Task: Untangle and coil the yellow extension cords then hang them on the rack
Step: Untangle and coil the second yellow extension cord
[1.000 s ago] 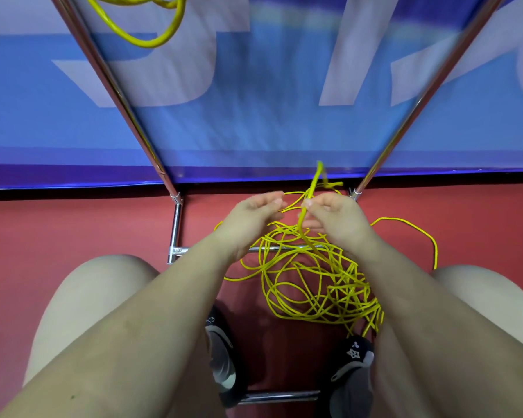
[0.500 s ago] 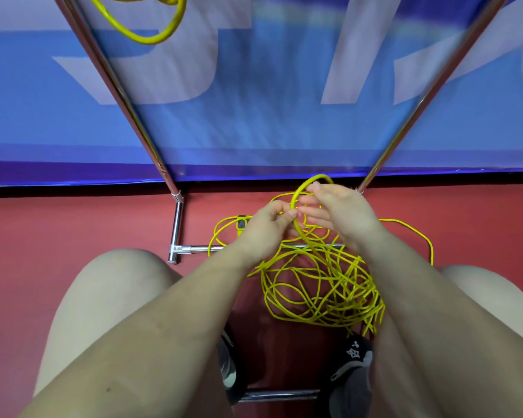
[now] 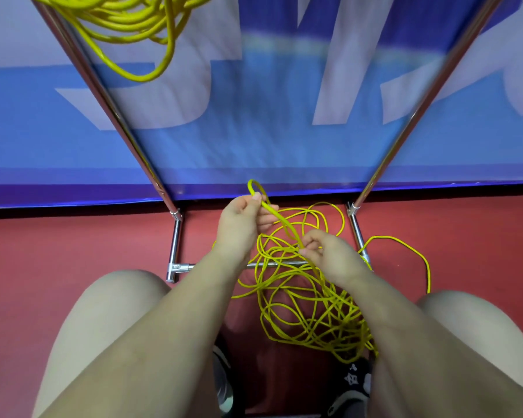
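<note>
Left hand point(image 3: 242, 224) is up near the base of the blue banner point(image 3: 254, 131), fingers curled round a doubled strand of the yellow cord point(image 3: 302, 300), with a small bend of it sticking out above the thumb. Right hand point(image 3: 332, 254) sits lower and to the right, pinching the same doubled strand between thumb and fingertips. The strand runs taut on a diagonal between the 2 hands, upper-left to lower-right. Rest of that cord is a loose tangled heap on the red floor point(image 3: 58, 251), directly below and slightly right of the right hand, between the person's 2 bare knees; some loops lie across the rack's low horizontal bar. 1 long loop trails out right of the heap, past the right base tube of the rack point(image 3: 175, 245). The rack's 2 chrome uprights angle outward toward the top corners of the view, and its base feet rest on the floor just behind the hands. A second bundle, the coiled cord point(image 3: 133, 22), hangs at top left by the left upright, well apart from both hands. Dark shoes point(image 3: 351, 384) show at the bottom edge under the heap.
</note>
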The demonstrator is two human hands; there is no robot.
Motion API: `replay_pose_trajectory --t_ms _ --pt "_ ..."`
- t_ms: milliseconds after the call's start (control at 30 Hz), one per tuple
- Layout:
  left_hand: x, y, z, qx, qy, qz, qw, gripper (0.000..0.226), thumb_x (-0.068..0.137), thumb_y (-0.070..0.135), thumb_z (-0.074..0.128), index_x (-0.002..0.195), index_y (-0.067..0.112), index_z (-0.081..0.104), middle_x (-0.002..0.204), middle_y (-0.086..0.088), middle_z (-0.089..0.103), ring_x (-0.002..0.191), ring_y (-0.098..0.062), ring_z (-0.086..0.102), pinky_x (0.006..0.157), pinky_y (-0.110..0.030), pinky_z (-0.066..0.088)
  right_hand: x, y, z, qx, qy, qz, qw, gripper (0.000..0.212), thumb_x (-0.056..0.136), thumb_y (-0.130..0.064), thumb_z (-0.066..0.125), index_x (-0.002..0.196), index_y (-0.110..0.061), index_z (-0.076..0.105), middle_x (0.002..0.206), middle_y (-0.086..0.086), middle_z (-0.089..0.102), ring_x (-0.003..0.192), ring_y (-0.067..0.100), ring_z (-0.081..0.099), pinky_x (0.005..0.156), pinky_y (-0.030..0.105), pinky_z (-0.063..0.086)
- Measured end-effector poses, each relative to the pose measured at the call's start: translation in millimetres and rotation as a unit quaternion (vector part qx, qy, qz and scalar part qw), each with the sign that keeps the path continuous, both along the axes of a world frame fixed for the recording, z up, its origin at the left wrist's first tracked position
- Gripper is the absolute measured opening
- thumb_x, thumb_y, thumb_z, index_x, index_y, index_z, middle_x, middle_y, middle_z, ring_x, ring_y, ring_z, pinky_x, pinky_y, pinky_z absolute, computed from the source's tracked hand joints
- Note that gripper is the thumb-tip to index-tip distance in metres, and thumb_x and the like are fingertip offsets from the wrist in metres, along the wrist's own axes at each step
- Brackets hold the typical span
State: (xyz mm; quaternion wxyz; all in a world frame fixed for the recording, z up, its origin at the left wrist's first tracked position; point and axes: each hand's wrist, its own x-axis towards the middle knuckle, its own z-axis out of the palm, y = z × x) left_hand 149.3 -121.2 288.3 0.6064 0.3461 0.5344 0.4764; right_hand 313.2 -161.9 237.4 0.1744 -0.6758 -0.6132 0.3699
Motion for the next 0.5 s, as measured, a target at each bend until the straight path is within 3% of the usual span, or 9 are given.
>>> replay_pose_trajectory --t_ms 67,167,267,333,400,500 --pt "-8 9 5 -0.003 -0.050 0.036 0.998 0.021 0.101 0.021 0.042 0.086 0.015 0.054 0.063 0.005 0.070 0.055 -0.005 0.066 0.055 -0.015 0.053 -4 4 7 0.046 0.066 -0.036 0.996 0.010 0.085 -0.017 0.066 0.093 -0.019 0.061 0.074 -0.011 0.054 0.076 0.019 0.058 0.078 0.036 0.048" --pt "-12 13 11 -0.016 -0.089 0.027 0.996 0.017 0.101 0.022 0.042 0.093 0.017 0.056 0.080 0.002 0.071 0.067 -0.008 0.070 0.063 -0.018 0.055 -8 7 17 0.044 0.146 -0.062 0.986 0.023 0.084 -0.013 0.067 0.079 -0.031 0.054 0.070 -0.006 0.059 0.070 0.021 0.061 0.073 0.039 0.051" --pt "-5 8 3 -0.033 -0.053 -0.042 0.997 0.013 0.100 0.021 0.043 0.099 0.020 0.056 0.097 0.001 0.068 0.080 -0.008 0.068 0.075 -0.022 0.053 -14 10 25 0.039 0.226 -0.096 0.969 0.012 0.085 -0.009 0.066 0.086 -0.019 0.058 0.071 -0.001 0.063 0.063 0.016 0.064 0.074 0.038 0.054" --pt "0 2 -4 -0.042 -0.005 -0.103 0.994 0.018 0.101 0.021 0.041 0.109 0.019 0.057 0.104 0.001 0.065 0.088 -0.008 0.065 0.085 -0.027 0.049 -20 14 32 0.026 0.298 -0.138 0.944 0.009 0.086 -0.007 0.063 0.093 -0.007 0.058 0.073 0.004 0.064 0.058 0.009 0.065 0.068 0.028 0.056" --pt "5 -3 -9 -0.058 0.038 -0.163 0.984 0.026 0.101 0.025 0.040 0.116 0.014 0.059 0.103 0.001 0.067 0.088 -0.009 0.064 0.086 -0.028 0.046 -25 17 41 0.016 0.364 -0.191 0.911 0.004 0.088 -0.008 0.061 0.089 -0.009 0.057 0.075 0.005 0.065 0.056 0.008 0.066 0.060 0.021 0.055" --pt "10 -14 -13 -0.073 0.095 -0.250 0.961 0.033 0.096 0.042 0.046 0.095 0.018 0.067 0.089 0.002 0.071 0.084 -0.011 0.065 0.086 -0.032 0.048 -24 19 53 0.003 0.443 -0.263 0.857 0.005 0.091 -0.012 0.057 0.087 -0.010 0.056 0.079 0.004 0.065 0.061 0.011 0.068 0.055 0.020 0.055"
